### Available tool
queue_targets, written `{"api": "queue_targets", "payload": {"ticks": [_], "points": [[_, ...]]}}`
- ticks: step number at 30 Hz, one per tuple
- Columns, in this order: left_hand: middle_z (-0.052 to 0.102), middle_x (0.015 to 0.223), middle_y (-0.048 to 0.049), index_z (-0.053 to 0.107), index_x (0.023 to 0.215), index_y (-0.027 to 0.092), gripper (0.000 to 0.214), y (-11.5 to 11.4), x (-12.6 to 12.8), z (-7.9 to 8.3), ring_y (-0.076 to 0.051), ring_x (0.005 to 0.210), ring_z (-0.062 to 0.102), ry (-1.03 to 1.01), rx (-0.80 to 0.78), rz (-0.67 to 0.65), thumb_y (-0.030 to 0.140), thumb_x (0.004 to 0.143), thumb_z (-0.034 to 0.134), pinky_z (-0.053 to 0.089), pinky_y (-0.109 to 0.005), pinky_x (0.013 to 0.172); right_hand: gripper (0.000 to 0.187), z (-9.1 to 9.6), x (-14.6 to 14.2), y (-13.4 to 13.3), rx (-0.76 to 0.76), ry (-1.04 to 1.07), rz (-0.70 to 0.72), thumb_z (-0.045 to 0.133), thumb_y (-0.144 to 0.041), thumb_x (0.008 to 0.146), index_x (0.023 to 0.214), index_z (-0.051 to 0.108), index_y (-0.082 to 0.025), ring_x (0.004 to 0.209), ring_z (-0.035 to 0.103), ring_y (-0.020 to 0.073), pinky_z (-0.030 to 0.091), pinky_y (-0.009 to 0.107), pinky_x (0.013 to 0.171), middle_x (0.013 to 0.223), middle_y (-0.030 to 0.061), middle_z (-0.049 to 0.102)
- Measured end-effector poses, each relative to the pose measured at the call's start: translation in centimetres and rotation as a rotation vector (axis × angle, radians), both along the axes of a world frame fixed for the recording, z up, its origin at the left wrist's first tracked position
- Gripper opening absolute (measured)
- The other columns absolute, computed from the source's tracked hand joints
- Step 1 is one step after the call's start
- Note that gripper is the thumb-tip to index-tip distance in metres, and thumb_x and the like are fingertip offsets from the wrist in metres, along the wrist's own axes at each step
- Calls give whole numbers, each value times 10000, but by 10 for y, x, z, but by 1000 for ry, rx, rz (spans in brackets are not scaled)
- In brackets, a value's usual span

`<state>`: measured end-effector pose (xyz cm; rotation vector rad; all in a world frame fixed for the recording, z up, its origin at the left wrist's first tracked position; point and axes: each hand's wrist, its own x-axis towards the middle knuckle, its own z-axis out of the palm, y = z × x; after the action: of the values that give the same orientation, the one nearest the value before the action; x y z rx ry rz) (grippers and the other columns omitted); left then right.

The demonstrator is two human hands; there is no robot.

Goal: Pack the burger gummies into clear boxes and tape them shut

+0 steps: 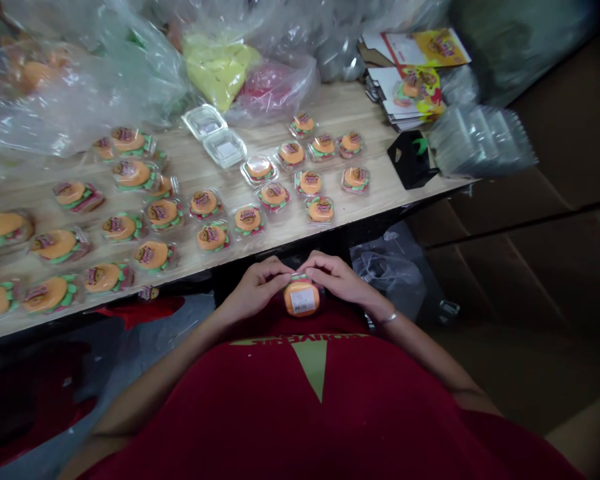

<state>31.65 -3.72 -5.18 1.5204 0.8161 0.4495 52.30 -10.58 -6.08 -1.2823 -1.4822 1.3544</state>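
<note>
Close to my body, below the table edge, I hold a clear plastic box with a toy burger (300, 298) in it. A white printed label shows on the side facing me. My left hand (260, 285) pinches its upper left edge between thumb and fingers. Gripping the upper right edge is my right hand (336, 277), with a band on the wrist. The fingertips of both hands nearly meet along the box's far edge. On the table ahead stand several more boxed burgers (249, 220), with printed stickers on their orange buns.
An opened clear clamshell box (225, 147) lies behind the burgers. Plastic bags with yellow (220, 67) and pink contents fill the back. To the right are printed cards (413, 93), a black tape dispenser (411, 160) and stacked clear boxes (475, 143). Brown cartons (510, 200) stand at far right.
</note>
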Motion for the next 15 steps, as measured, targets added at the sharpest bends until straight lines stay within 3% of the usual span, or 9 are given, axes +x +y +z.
{"api": "queue_targets", "payload": {"ticks": [3, 7, 10, 15], "points": [[642, 768, -38, 764, 887, 214, 198, -7, -2, 3, -165, 722, 563, 6, -34, 0, 336, 805, 631, 417, -282, 694, 150, 9, 11, 7, 10, -21, 100, 546, -252, 900, 848, 644, -152, 702, 546, 115, 436, 247, 649, 813, 27, 590], [670, 836, -60, 739, 881, 180, 203, -22, -4, 0, -182, 787, 593, 4, -90, 107, 332, 822, 617, 434, -296, 738, 144, 17, 20, 15, 3, -83, 239, 565, -257, 892, 872, 652, -143, 695, 554, 111, 436, 233, 641, 783, 18, 606], [676, 828, -57, 724, 864, 175, 189, -27, -2, 0, -180, 783, 597, 4, -74, 116, 320, 832, 608, 437, -290, 732, 129, 26, 21, 23, 73, -170, 358, 570, -231, 887, 850, 662, -150, 699, 554, 112, 424, 234, 658, 763, 13, 605], [677, 791, -46, 722, 834, 172, 166, -27, -1, 4, -167, 737, 592, -13, -63, 100, 303, 814, 621, 435, -276, 700, 149, 34, 12, 27, 162, -262, 389, 567, -181, 871, 740, 629, -149, 647, 519, 101, 377, 228, 621, 719, -1, 572]]}}
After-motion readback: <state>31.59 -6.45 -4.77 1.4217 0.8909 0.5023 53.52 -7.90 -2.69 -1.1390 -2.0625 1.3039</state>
